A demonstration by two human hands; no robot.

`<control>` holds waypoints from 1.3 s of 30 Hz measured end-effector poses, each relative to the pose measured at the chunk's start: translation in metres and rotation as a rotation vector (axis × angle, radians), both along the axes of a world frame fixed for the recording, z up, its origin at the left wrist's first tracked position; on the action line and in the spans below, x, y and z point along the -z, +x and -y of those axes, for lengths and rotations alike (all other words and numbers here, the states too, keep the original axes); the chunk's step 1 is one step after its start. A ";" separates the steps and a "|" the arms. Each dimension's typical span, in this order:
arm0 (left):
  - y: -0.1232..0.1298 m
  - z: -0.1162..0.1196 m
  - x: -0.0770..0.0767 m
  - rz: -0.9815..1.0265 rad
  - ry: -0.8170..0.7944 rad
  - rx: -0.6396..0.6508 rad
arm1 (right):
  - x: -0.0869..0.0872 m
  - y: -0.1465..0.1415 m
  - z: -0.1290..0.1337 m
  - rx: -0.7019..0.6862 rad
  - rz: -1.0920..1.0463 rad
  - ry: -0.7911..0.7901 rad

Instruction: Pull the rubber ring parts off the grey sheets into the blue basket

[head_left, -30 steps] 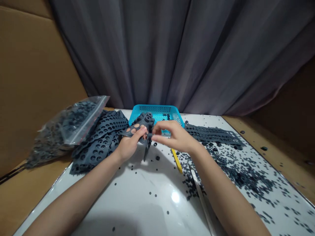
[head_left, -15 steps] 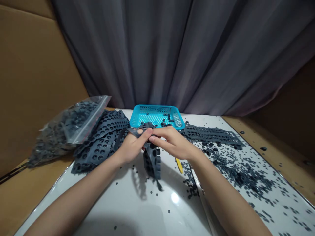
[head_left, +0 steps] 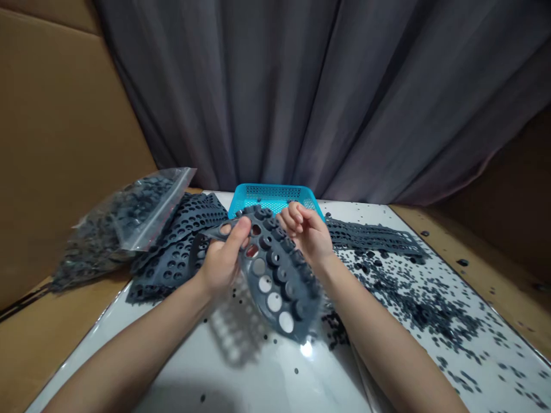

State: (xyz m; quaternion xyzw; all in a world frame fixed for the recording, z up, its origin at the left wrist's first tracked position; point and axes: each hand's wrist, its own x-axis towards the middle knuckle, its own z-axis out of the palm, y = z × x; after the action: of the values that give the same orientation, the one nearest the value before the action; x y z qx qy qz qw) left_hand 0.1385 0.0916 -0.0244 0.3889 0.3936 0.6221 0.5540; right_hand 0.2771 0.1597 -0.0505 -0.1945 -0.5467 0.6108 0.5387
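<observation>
My left hand [head_left: 224, 261] grips the upper left end of a dark rubber sheet [head_left: 282, 272], thumb on top. The sheet hangs down to the right above the white table; it has open round holes along its near side and raised round pieces further over. My right hand [head_left: 307, 232] is just right of the sheet's upper part, its fingers curled in; whether anything is between them is hidden. Behind both hands stands a blue basket [head_left: 275, 192], partly covered by the sheet and my right hand.
A clear bag of dark pieces [head_left: 116, 221] lies at the left, beside stacked perforated sheets [head_left: 172, 252]. At the right, a strip of punched sheet [head_left: 374, 236] lies behind many scattered small dark bits [head_left: 422, 312] on the white table [head_left: 258, 384].
The rubber sheet has swung out and spread to the right, showing its holes. My right hand has let go of it and turned, fingers curled. The yellow tool is now hidden.
</observation>
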 end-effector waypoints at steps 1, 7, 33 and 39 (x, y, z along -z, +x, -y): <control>-0.001 -0.002 0.001 -0.014 0.018 0.014 | 0.002 0.005 -0.007 0.019 0.047 0.023; -0.002 -0.012 0.011 0.015 0.038 0.063 | 0.005 0.025 -0.026 0.056 0.171 0.054; -0.005 -0.018 0.006 0.207 -0.063 0.017 | 0.000 0.023 -0.015 0.268 0.635 0.313; -0.008 -0.023 0.021 0.046 0.045 0.107 | 0.011 0.041 -0.039 0.636 0.934 0.470</control>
State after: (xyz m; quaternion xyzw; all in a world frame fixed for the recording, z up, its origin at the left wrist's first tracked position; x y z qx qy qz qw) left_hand 0.1308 0.1142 -0.0456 0.4074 0.3455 0.6090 0.5863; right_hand 0.3177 0.1989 -0.0612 -0.4714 -0.7602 0.1333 0.4267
